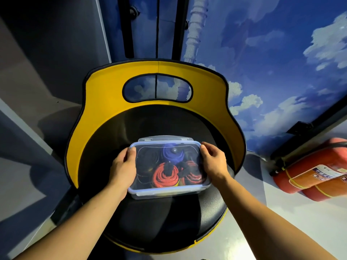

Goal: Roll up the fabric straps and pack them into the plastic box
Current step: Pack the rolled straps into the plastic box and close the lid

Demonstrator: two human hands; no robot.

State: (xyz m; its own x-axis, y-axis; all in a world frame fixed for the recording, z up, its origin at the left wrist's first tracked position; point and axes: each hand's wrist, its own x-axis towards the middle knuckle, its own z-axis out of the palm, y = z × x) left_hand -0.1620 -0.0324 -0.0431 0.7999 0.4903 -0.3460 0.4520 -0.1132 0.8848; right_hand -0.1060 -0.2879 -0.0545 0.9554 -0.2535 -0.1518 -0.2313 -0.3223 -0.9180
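Gripped at both short ends — left hand [124,166] with thumb curled over the lid's left rim, right hand [213,160] with fingers curled over the right rim. Plastic box [169,192] rested on black chair seat [169,222], lidded, long axis running left to right between the hands. Rolled straps [165,175] — red, blue, dark — seen inside through clear lid. Near and far clasps probably next, equally near either hand.

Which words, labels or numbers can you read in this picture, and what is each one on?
None can be read.
Extinguisher label: printed text in blocks, too blurred to read.
Box, its lid and the chair: no text shows.
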